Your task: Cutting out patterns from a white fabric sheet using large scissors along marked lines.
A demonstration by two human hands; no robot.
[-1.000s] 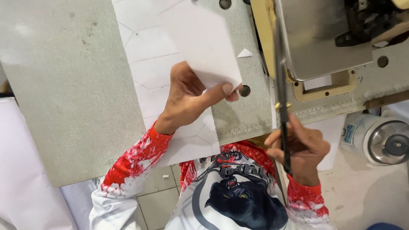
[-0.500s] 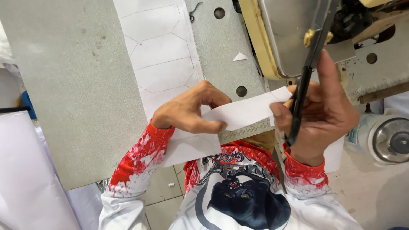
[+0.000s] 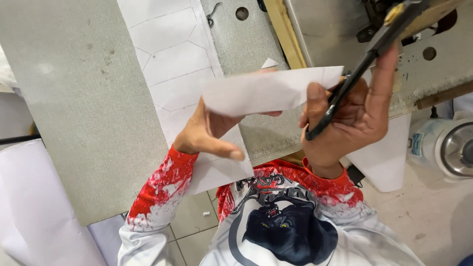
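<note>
My left hand (image 3: 209, 133) holds up a white cut piece of material (image 3: 268, 90) from below, lifted above the grey table (image 3: 74, 98). My right hand (image 3: 352, 116) grips black scissors (image 3: 367, 59), blades pointing up and to the right, and its thumb touches the right end of the white piece. Under the hands a long white strip (image 3: 172, 64) marked with hexagon outlines lies flat on the table.
A sewing machine (image 3: 369, 24) with a wooden-edged base stands at the upper right. A small white scrap (image 3: 269, 63) lies near it. A white sheet (image 3: 387, 157) hangs off the table's edge, a round metal motor (image 3: 451, 145) sits at right, and white fabric (image 3: 34, 207) lies at lower left.
Both hands have risen toward the camera. The white piece, first pressed flat on the table, is now lifted between the hands. The scissors came up from the table edge.
</note>
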